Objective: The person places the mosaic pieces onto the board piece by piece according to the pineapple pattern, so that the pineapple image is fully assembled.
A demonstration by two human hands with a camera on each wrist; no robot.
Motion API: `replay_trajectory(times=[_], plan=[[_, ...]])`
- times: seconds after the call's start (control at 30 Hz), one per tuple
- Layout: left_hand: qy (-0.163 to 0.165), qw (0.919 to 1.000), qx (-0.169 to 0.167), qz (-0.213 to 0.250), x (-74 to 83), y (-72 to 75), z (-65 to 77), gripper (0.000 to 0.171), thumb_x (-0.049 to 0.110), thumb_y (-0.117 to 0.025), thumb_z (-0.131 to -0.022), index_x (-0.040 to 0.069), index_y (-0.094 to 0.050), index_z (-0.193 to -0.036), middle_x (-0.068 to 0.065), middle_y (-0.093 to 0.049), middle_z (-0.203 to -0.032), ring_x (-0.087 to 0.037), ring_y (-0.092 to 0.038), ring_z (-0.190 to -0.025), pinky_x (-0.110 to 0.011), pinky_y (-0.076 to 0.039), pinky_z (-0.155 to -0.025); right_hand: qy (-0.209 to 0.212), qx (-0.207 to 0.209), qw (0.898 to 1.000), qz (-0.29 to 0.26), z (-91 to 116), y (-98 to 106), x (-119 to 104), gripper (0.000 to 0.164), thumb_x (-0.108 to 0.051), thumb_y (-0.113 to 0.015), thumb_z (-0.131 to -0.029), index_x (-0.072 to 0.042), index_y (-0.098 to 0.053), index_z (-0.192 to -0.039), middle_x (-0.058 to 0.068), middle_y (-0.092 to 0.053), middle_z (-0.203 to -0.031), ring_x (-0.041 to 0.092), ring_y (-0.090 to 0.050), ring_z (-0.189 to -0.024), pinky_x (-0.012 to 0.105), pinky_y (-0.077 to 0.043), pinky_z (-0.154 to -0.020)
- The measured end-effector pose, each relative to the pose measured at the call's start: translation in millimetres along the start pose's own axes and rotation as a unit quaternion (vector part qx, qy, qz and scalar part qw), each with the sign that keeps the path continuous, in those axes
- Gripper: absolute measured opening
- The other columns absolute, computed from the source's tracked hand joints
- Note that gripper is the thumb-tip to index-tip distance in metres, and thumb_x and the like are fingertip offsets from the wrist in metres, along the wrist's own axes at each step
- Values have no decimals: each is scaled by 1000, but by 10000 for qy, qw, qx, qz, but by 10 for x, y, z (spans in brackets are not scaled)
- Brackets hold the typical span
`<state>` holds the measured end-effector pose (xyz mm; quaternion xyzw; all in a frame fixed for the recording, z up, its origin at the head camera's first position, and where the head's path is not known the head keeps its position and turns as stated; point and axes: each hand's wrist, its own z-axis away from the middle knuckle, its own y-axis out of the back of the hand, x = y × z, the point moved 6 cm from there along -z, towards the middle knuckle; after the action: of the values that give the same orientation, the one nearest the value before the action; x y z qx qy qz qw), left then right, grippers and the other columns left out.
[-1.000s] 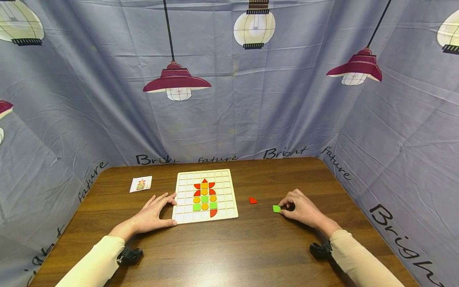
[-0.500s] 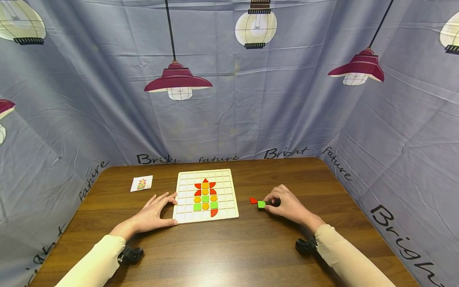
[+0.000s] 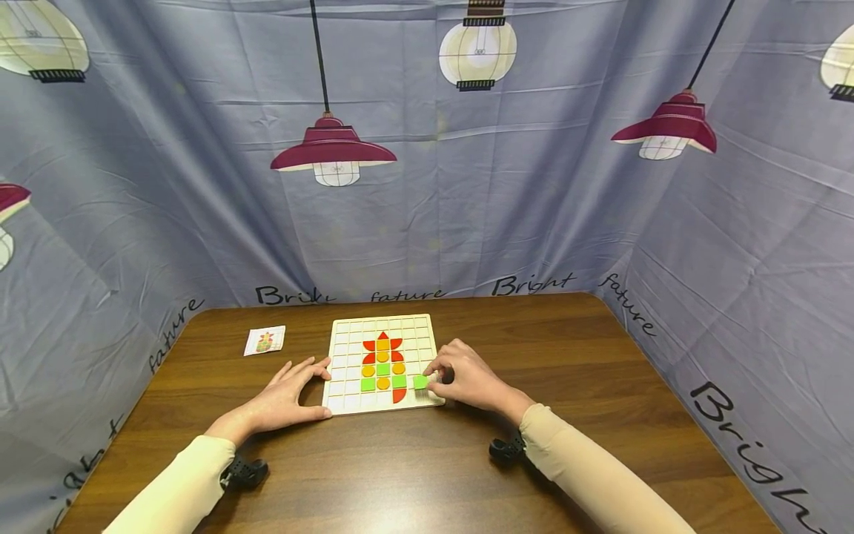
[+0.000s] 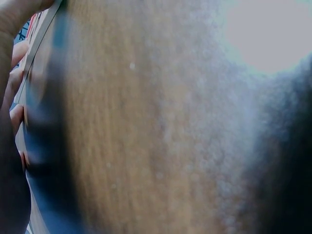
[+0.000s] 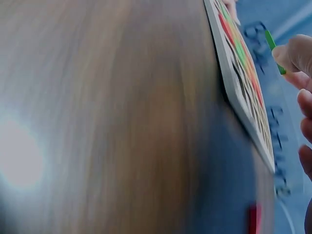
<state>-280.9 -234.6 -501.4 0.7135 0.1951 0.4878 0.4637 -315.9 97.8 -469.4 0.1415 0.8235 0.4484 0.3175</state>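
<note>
In the head view, a white grid board (image 3: 343, 360) lies on the table, bearing red, orange and green pieces in a pineapple-like pattern. My right hand (image 3: 470, 378) pinches a green square tile (image 3: 420, 382) between thumb and fingertips. That green tile (image 5: 275, 52) shows edge-on in the right wrist view, raised above the board (image 5: 239, 87). My left hand (image 3: 287, 397) rests at the board's left side, thumb by the near corner and forefinger at the edge, fingers relaxed. In the left wrist view its fingers (image 4: 17, 83) touch the board's edge.
A small pattern card (image 3: 265, 340) lies to the left of the board on the brown wooden table (image 3: 400, 467). A loose red piece (image 5: 254, 219) appears low in the right wrist view; my right hand hides it in the head view. A printed curtain (image 3: 373, 237) surrounds the table.
My right hand has carried the green tile leftward from the table, past the red piece, to over the board's right part. My left hand has stayed at the board's edge.
</note>
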Motion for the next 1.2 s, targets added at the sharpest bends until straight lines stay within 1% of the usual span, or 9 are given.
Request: replay_trajectory(times=[0.07, 0.2, 0.33, 0.5, 0.73, 1.0, 1.2], plan=[[5, 10000, -4, -2, -3, -3, -2, 58, 57, -79, -83, 21, -57, -124, -11, -40, -161, -42, -29, -149, -66, -8, -120, 136, -40, 9999, 22, -82, -87, -93, 16, -27, -83, -82, -21, -78, -97, -12, -62, -85, 8, -47, -88, 27, -42, -77], [33, 10000, -10, -23, -15, -8, -4, 59, 58, -78, -83, 21, -57, -124, -10, -40, -161, -42, -29, -149, -66, -8, -120, 265, -133, 9996, 34, -210, -238, -238, 15, -28, -83, -83, -21, -78, -95, -12, -64, -87, 8, -49, -88, 28, -44, -81], [36, 10000, -18, -31, -20, -9, -7, 59, 58, -79, -83, 21, -57, -125, -10, -41, -161, -42, -29, -149, -65, -8, -120, 180, -259, 9994, 167, -285, -367, -309, 14, -31, -82, -84, -22, -78, -94, -13, -61, -84, 7, -47, -85, 27, -42, -81], [6, 10000, -17, -23, -22, -7, -7, 59, 58, -79, -83, 21, -57, -124, -10, -41, -161, -42, -29, -149, -65, -8, -120, 74, -356, 9985, 407, -329, -484, -353, 15, -35, -82, -83, -25, -78, -93, -16, -55, -80, 6, -43, -82, 23, -38, -75], [42, 10000, -30, -19, -37, -12, -5, 59, 59, -78, -83, 22, -57, -125, -8, -40, -161, -41, -28, -150, -64, -7, -121, 51, -291, 9976, 626, -345, -537, -393, 14, -33, -83, -80, -25, -78, -90, -17, -50, -75, 7, -42, -80, 20, -36, -69], [36, 10000, -29, -11, -27, -7, -3, 60, 58, -79, -83, 21, -57, -125, -9, -40, -161, -42, -28, -150, -65, -7, -121, -150, -349, 9975, 597, -345, -575, -371, 13, -33, -82, -78, -26, -78, -89, -18, -51, -75, 7, -42, -81, 20, -36, -70], [46, 10000, -22, -20, -16, 0, 0, 59, 57, -79, -83, 21, -57, -124, -9, -41, -161, -42, -29, -149, -65, -7, -121, -165, -331, 9975, 596, -342, -580, -367, 13, -32, -81, -78, -26, -77, -89, -18, -50, -75, 7, -42, -81, 20, -37, -70]])
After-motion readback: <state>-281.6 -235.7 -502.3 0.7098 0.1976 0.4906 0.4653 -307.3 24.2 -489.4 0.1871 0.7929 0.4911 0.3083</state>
